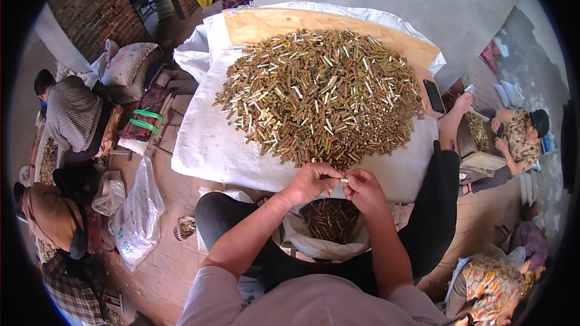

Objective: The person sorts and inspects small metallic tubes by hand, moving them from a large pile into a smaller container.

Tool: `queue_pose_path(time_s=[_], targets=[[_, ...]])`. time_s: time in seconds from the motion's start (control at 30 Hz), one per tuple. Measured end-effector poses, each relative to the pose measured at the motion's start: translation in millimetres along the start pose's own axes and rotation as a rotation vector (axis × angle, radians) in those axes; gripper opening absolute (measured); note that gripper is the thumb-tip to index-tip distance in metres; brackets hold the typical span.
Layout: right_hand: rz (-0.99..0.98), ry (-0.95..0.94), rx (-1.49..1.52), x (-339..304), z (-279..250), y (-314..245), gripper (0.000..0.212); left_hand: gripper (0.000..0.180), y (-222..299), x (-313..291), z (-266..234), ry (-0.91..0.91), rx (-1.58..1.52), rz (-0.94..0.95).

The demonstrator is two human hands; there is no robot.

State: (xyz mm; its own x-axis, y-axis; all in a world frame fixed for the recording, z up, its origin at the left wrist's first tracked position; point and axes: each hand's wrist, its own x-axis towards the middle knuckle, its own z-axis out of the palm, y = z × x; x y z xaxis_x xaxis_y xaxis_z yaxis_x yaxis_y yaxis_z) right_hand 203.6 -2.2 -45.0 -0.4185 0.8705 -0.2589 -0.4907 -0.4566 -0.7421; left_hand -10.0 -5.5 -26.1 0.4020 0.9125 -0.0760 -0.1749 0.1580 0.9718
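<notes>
My left hand [312, 183] and my right hand [365, 189] meet at the near edge of a heaped work surface. Pinched between the fingertips of both is a small metal rod [344, 180], silvery and bolt-like; its details are too small to make out. Just beyond my fingers rises a wide pile of short brass-coloured metal rods [320, 93], with smaller metal pieces mixed in at its right side. The pile lies on a white sheet [202, 139]. Below my hands, between my legs, a container lined with a white sack [296, 234] holds darker metal rods [329, 220].
A wooden board [272, 23] borders the pile's far side. A black phone [434, 96] lies at its right edge. Co-workers sit at left [75, 111] and right [522, 139]. A white plastic sack [140, 214] and a small basket [185, 228] stand on the brick floor [166, 281].
</notes>
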Motion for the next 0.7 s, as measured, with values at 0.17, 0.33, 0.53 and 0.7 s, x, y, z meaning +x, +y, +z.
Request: queue_pose_path(time_s=[0.17, 0.33, 0.53, 0.7], targets=[[-0.006, 0.047, -0.113, -3.9, 9.2, -11.2, 0.01, 0.02, 4.5, 3.3, -7.7, 0.076, 0.223, 0.173], [0.133, -0.158, -0.697, -9.3, 26.0, -9.4, 0.011, 0.027, -1.8, 20.3, -62.7, 0.391, 0.898, 0.289], [0.014, -0.182, -0.931, -6.3, 13.6, -6.3, 0.011, 0.023, -1.8, 31.9, -54.7, 0.457, 1.116, 0.133], [-0.424, 0.203, -1.25, 7.6, -11.2, -7.1, 0.012, 0.026, 3.7, 38.6, -43.2, 0.484, 1.228, 0.119]])
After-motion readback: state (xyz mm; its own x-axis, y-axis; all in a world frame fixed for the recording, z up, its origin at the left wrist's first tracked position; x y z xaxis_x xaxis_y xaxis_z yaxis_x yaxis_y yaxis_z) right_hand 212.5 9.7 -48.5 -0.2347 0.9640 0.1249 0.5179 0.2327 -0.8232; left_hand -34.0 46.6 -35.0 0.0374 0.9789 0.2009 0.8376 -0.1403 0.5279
